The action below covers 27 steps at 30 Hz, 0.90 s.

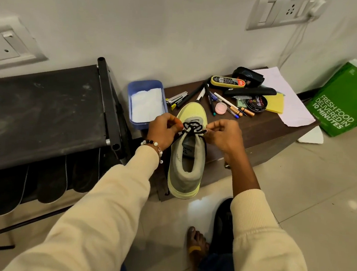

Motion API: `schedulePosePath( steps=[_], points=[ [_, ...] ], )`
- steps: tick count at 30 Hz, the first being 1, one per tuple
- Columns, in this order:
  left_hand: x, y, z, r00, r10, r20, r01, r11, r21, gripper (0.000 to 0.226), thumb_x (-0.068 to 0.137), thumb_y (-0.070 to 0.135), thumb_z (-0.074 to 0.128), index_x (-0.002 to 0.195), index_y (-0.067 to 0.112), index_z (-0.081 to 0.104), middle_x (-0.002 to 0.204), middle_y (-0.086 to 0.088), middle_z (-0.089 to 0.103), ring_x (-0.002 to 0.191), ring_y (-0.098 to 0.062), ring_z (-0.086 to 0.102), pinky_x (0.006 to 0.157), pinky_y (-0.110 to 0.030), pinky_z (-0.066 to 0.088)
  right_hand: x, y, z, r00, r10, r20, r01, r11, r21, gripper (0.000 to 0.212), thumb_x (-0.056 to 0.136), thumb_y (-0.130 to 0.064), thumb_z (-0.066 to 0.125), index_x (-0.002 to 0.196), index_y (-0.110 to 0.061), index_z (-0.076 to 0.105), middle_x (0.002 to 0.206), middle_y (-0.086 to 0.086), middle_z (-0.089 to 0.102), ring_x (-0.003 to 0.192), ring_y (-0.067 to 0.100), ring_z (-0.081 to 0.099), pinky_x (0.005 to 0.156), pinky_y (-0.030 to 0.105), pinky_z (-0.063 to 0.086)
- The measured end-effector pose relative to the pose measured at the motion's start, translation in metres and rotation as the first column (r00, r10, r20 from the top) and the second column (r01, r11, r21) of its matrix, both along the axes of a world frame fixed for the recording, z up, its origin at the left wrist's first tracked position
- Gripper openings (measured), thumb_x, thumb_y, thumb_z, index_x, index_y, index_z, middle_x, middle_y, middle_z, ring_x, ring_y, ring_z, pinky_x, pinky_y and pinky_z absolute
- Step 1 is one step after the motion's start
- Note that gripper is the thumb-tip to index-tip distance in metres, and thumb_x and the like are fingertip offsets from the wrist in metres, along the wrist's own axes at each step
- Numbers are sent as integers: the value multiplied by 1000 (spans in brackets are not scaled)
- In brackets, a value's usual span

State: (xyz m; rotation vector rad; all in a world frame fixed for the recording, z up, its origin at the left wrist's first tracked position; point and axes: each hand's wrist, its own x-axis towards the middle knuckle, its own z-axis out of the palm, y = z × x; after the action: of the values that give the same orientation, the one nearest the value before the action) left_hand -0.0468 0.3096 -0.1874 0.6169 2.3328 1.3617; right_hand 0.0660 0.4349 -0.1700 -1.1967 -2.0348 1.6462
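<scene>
A yellow and grey sneaker (186,172) lies on a low dark wooden table (266,132), heel toward me and hanging over the front edge. Its black shoelace (193,129) forms loops above the tongue. My left hand (162,131) pinches the lace on the left side. On the right side my right hand (225,135) pinches the other part of the lace. Both hands sit close together over the shoe's throat.
A blue plastic box (147,85) with white cloth stands left of the shoe. Pens, a stapler (176,99), a pink jar (221,108), a polish tin (257,103), shoe brushes and a yellow sponge (275,102) lie behind. A black shoe rack (46,110) stands left, a green bag (349,100) right.
</scene>
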Motion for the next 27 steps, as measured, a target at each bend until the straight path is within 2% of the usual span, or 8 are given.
schedulePosePath(
  steps=[3,6,9,14,17,21,27],
  points=[
    [2,-8,4,992,-116,-41,116,993,0,11,90,6,63,98,9,70,95,-4,69,84,-13,61,81,-28,51,6,0,2,984,158,78,-162,986,41,16,83,1,66,87,-14,71,94,6,69,94,19,66,81,36,58],
    [5,-9,4,992,-114,-48,115,993,18,14,90,5,63,97,11,73,94,-3,70,82,-10,62,84,-30,53,10,-3,4,971,226,82,-234,967,101,27,84,2,64,92,-23,72,98,2,69,97,15,63,86,37,56],
    [6,-8,2,997,-78,-15,79,995,56,14,89,6,64,97,11,74,95,-2,71,86,-13,65,87,-34,55,12,-5,3,970,235,55,-241,957,160,29,84,0,65,91,-28,71,98,-1,70,97,12,64,91,36,54],
    [4,-7,2,993,-117,-23,118,991,64,16,89,5,64,94,14,75,92,1,70,83,-10,63,82,-30,55,8,-6,2,981,174,87,-187,964,187,17,86,-12,67,102,-17,71,90,-5,70,92,10,64,92,34,52],
    [-1,-12,3,980,-194,-34,195,980,45,25,90,-2,59,95,17,74,94,1,69,83,-11,64,77,-25,56,5,-6,2,986,140,88,-155,968,196,9,89,-14,63,93,-19,69,87,-5,68,89,8,63,91,32,51],
    [-8,-21,6,952,-306,-21,306,952,16,33,86,-5,64,105,20,73,98,3,70,90,-8,65,78,-18,55,6,-5,-1,996,90,25,-92,992,91,14,89,-10,62,84,-22,65,89,1,71,87,11,68,85,38,56],
    [-3,-20,8,979,-206,2,205,976,74,22,82,2,70,102,11,73,93,-3,70,80,-9,65,74,-20,57,9,-1,-3,987,151,59,-156,983,94,8,85,-13,67,89,-20,70,89,2,70,90,16,66,85,39,56]
  ],
)
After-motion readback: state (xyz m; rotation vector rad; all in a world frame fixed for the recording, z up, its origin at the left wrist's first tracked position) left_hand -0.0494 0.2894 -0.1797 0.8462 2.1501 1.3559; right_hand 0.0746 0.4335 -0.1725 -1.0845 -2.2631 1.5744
